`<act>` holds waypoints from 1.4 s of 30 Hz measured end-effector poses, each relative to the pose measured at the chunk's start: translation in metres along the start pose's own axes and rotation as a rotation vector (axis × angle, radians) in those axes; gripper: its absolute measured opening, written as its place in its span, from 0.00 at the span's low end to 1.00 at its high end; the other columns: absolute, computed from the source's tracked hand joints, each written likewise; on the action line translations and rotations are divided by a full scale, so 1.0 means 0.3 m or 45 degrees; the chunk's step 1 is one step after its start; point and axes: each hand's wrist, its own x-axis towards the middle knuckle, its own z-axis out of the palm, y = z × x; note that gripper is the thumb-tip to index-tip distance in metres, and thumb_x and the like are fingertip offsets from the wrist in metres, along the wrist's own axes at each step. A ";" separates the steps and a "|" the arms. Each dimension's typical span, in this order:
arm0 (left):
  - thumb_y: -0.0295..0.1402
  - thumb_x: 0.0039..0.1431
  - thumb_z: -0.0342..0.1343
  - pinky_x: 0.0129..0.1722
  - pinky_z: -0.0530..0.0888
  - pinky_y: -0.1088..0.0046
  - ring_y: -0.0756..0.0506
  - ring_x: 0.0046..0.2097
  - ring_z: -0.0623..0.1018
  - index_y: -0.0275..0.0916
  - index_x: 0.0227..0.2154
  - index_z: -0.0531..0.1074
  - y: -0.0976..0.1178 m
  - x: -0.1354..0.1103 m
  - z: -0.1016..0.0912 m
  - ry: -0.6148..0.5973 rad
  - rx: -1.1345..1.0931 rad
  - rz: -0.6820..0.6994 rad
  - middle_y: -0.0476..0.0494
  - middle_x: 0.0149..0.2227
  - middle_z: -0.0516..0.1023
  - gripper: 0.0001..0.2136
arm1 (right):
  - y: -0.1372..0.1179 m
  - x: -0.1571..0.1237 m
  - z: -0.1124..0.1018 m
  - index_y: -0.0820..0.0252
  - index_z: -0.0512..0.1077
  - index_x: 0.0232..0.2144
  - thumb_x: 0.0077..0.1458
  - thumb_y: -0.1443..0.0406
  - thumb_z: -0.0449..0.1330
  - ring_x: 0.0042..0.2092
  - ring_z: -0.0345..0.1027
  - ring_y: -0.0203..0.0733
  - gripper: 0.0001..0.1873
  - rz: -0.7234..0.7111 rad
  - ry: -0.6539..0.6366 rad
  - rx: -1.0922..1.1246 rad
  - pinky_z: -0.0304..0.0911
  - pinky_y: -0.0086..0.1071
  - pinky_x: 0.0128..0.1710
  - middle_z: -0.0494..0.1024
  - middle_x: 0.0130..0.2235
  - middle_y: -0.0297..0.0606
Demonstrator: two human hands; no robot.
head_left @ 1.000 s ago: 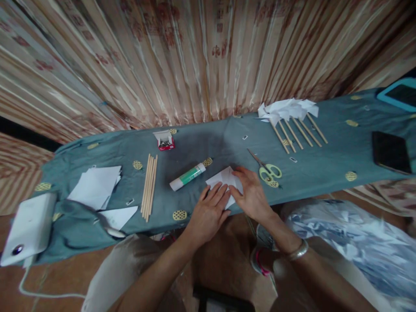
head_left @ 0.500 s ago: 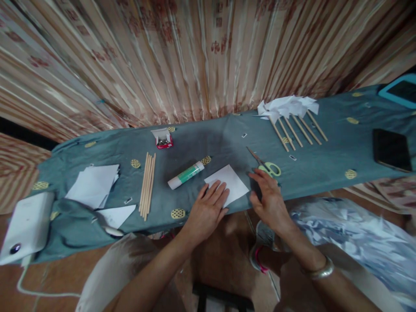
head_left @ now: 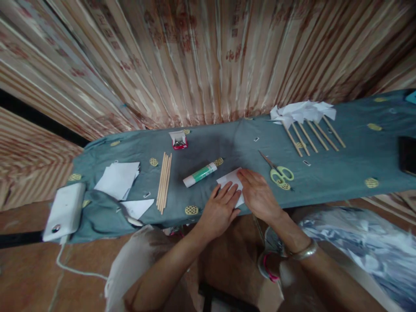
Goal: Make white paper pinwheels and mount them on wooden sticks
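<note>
A square white sheet of paper (head_left: pixel 230 177) lies on the cloth in front of me, partly covered by both hands. My left hand (head_left: pixel 221 206) rests flat on its left part with fingers stretched out. Over the right part lies my right hand (head_left: pixel 258 193), its fingers extended and pressed on the paper. To the left is a green and white glue stick (head_left: pixel 200 174) on its side. Scissors with light green handles (head_left: pixel 280 172) lie to the right, blades slightly apart.
Wooden sticks (head_left: pixel 164 184), a paper stack (head_left: pixel 117 180) and a white device with a cable (head_left: pixel 65 212) are on the left. Behind stands a red box of pins (head_left: pixel 179 141). Several paper pinwheels (head_left: pixel 305 113) lie back right, a dark phone (head_left: pixel 407 155) beyond them.
My right hand has moved left from beside the scissors onto the paper. My left hand stays on the sheet. The whole view has shifted, with things appearing farther right.
</note>
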 end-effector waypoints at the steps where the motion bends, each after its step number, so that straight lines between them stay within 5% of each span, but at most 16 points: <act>1: 0.39 0.64 0.49 0.65 0.54 0.55 0.40 0.66 0.58 0.35 0.59 0.60 0.001 -0.003 0.001 0.002 0.004 0.001 0.38 0.63 0.63 0.23 | 0.002 0.005 0.006 0.77 0.68 0.52 0.57 0.75 0.46 0.56 0.63 0.52 0.22 0.014 0.003 -0.037 0.58 0.43 0.57 0.72 0.54 0.55; 11: 0.42 0.64 0.47 0.64 0.51 0.55 0.38 0.67 0.55 0.31 0.63 0.54 0.019 -0.035 0.005 -0.013 0.200 0.052 0.37 0.66 0.56 0.28 | 0.032 0.015 0.044 0.77 0.68 0.52 0.57 0.73 0.48 0.54 0.65 0.55 0.21 0.004 0.080 -0.214 0.62 0.44 0.52 0.73 0.54 0.57; 22: 0.40 0.64 0.49 0.63 0.55 0.55 0.39 0.66 0.58 0.32 0.60 0.57 0.058 -0.192 -0.024 0.074 0.039 0.012 0.35 0.64 0.61 0.25 | 0.068 0.011 0.072 0.72 0.68 0.53 0.62 0.68 0.45 0.55 0.66 0.56 0.22 0.039 0.149 0.074 0.64 0.47 0.52 0.73 0.53 0.57; 25: 0.37 0.65 0.46 0.62 0.59 0.59 0.44 0.62 0.64 0.36 0.59 0.59 0.009 -0.214 -0.093 0.216 -0.117 -0.077 0.37 0.59 0.68 0.21 | 0.070 0.024 0.061 0.70 0.67 0.54 0.63 0.64 0.45 0.56 0.65 0.54 0.22 0.115 0.225 0.237 0.62 0.48 0.56 0.73 0.53 0.56; 29: 0.34 0.62 0.52 0.58 0.64 0.54 0.38 0.58 0.67 0.35 0.58 0.61 -0.147 -0.163 -0.180 0.484 -0.040 -0.407 0.33 0.56 0.69 0.22 | 0.059 0.037 0.034 0.68 0.66 0.55 0.63 0.62 0.47 0.58 0.63 0.54 0.23 0.213 0.353 0.332 0.59 0.51 0.59 0.71 0.54 0.55; 34: 0.34 0.55 0.60 0.52 0.69 0.56 0.36 0.50 0.72 0.35 0.48 0.72 -0.293 -0.089 -0.176 0.314 -0.055 -0.553 0.36 0.47 0.75 0.18 | 0.039 0.037 0.002 0.67 0.68 0.54 0.62 0.63 0.49 0.57 0.64 0.54 0.21 0.240 0.369 0.394 0.59 0.51 0.58 0.73 0.54 0.54; 38: 0.32 0.56 0.58 0.48 0.70 0.61 0.40 0.45 0.74 0.37 0.40 0.75 -0.308 -0.077 -0.147 0.385 -0.275 -0.591 0.40 0.40 0.76 0.10 | -0.013 0.026 -0.036 0.65 0.70 0.51 0.62 0.62 0.50 0.55 0.67 0.53 0.20 0.268 0.371 0.495 0.62 0.50 0.56 0.75 0.51 0.52; 42: 0.36 0.54 0.58 0.40 0.70 0.69 0.44 0.37 0.74 0.35 0.37 0.77 -0.236 -0.075 -0.149 0.467 -0.821 -0.740 0.43 0.34 0.75 0.11 | -0.110 0.005 -0.085 0.59 0.74 0.45 0.60 0.61 0.52 0.45 0.73 0.47 0.16 0.397 0.253 0.800 0.69 0.44 0.47 0.78 0.46 0.46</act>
